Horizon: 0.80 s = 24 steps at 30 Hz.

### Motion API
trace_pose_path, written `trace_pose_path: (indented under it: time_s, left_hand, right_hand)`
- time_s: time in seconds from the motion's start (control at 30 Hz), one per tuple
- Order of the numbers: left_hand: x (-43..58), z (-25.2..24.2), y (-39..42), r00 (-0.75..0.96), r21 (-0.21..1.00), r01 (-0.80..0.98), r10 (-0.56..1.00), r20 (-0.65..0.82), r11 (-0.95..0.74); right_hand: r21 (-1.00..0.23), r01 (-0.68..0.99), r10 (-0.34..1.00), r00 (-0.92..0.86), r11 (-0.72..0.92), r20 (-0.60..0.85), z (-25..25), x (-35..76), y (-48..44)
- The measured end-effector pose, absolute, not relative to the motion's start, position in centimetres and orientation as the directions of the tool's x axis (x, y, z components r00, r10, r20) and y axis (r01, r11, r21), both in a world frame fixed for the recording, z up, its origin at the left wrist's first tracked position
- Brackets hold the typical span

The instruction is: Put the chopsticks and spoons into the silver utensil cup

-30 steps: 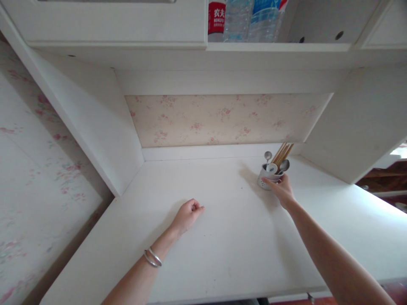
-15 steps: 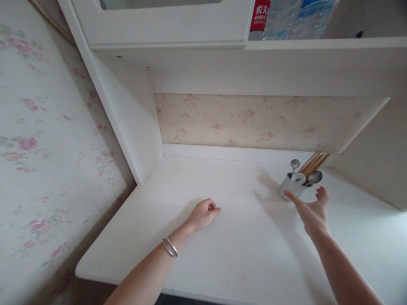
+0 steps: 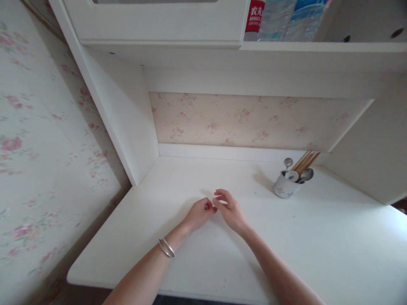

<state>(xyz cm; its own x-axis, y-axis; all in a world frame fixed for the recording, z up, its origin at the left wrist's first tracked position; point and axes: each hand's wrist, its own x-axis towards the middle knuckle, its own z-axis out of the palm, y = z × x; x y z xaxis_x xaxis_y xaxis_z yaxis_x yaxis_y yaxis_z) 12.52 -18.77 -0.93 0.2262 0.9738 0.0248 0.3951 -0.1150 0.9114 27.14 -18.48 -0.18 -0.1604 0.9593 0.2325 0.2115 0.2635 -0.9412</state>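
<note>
Head-cam view down onto a white counter (image 3: 318,237) set in an alcove w/ floral wallpaper (image 3: 248,120) at the back. Both bare hands meet near the middle of the counter.

Left hand (image 3: 199,214), arm entering from 7 o'clock, is curled into a loose fist resting on the surface; can't tell if anything is inside it. Two thin silver bangles (image 3: 167,248) sit on that wrist.

Right hand (image 3: 231,208), arm entering from 5 o'clock, is half open & holds nothing, fingers (image 3: 222,195) loosely bent & a little spread. Its fingertips are up against the left fist, at the fist's 3 o'clock.

Utensil holder (image 3: 284,189), a small white cup w/ holes in its side, stands on the counter at 2 o'clock from the hands. It is well apart from both, near the back wall. In it are metal spoons (image 3: 307,173), a blue-and-white ceramic spoon (image 3: 291,175) & wooden chopsticks (image 3: 304,160) leaning toward 1 o'clock.

At 1 o'clock of the view, a shelf (image 3: 318,45) above carries clear plastic bottles (image 3: 276,19) & a red-labelled bottle (image 3: 254,19), their tops cut off by the frame edge.
</note>
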Motion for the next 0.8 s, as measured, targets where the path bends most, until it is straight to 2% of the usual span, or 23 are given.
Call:
trace_pose_path:
  time_s: [0.13, 0.4, 0.8]
  left_hand:
    - [12.4, -1.1, -18.8, 0.292, 0.929, 0.31, 0.95, 0.111, -0.203]
    - [12.6, -0.9, -19.3, 0.345, 0.876, 0.407, 0.932, 0.113, -0.257]
    - [12.5, -0.4, -19.4, 0.364, 0.883, 0.387, 0.924, 0.119, -0.266]
  right_hand:
    - [-0.932, 0.25, 0.951, -0.23, 0.262, 0.205, -1.0, 24.4, -19.1]
    - [-0.921, 0.303, 0.947, -0.278, 0.244, 0.16, -1.4, 25.9, -19.8]
    - [-0.924, 0.299, 0.938, -0.316, 0.238, 0.14, -0.8, 26.1, -19.6]
